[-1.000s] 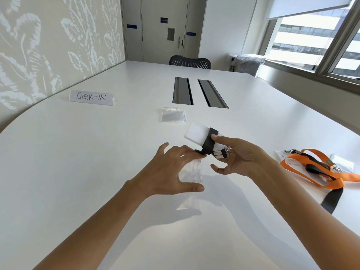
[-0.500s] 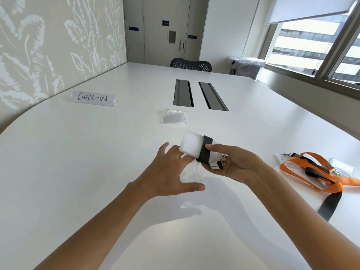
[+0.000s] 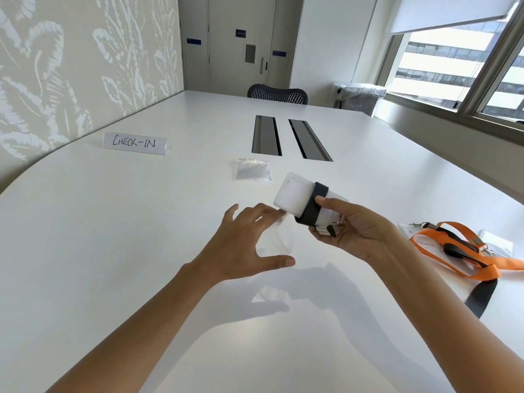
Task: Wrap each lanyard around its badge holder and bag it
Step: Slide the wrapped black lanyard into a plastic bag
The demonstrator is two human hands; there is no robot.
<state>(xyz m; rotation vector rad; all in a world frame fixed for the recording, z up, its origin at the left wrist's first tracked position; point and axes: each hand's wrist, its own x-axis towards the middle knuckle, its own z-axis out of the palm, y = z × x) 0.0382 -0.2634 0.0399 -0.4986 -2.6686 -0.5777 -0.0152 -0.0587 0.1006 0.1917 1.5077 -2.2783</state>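
hands, head view: both raised close together over the smooth white table (image 3: 119,236), not touching each other. right hand (image 3: 357,231) grips a rounded-corner, frosted white plastic badge holder (image 3: 293,192), thumb pressed onto the flat black lanyard (image 3: 313,204) banded tight round its middle; a small metal clip (image 3: 331,229) hangs at the palm. left hand (image 3: 243,245) is spread, thumb out, fingertips at the edge of a thin clear bag (image 3: 279,236); cannot tell whether they pinch it. holder tilts just above and beside that bag. a second crinkled clear bag (image 3: 253,170) lies flat farther out. folded "check-in" card (image 3: 134,143) stands far left. an orange lanyard (image 3: 507,263) lies looped at the right, tangled with a black strap (image 3: 480,296).
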